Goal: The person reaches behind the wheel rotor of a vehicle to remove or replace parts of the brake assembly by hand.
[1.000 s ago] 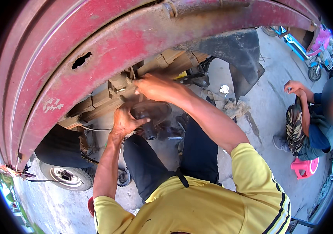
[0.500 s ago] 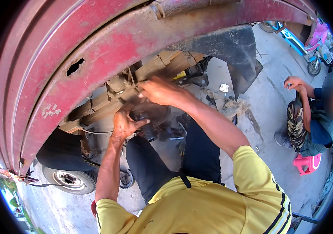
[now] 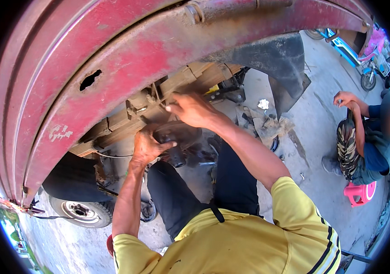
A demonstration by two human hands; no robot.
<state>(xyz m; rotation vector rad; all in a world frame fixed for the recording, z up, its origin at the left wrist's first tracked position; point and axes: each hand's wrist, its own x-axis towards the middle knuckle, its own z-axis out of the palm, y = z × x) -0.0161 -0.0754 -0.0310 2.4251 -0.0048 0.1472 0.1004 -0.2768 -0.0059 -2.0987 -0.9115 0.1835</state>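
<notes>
Beneath the red vehicle body (image 3: 126, 59), my left hand (image 3: 147, 145) is closed on a dark, greasy round metal part (image 3: 179, 134) with a stubby cylindrical end pointing down between my knees. Its thumb lies along the near side; the other fingers are partly hidden behind the part. My right hand (image 3: 192, 111) is just above and to the right of it, beside the rusty leaf spring (image 3: 188, 80). Thumb and forefinger there are apart, and nothing shows between them. A rusty bracket with a bolt (image 3: 138, 104) sits on the spring just left of my right hand.
A black mudguard flap (image 3: 268, 55) hangs at the upper right. A wheel (image 3: 83, 211) stands at the lower left. To the right, a person (image 3: 361, 137) sits on a pink stool (image 3: 360, 192). Crumpled dirty cloth (image 3: 268, 125) and a spanner (image 3: 207, 163) lie on the ground.
My right hand has shifted slightly right and down, and its thumb and forefinger show more clearly. The left hand keeps its hold on the metal part. The view has moved a little.
</notes>
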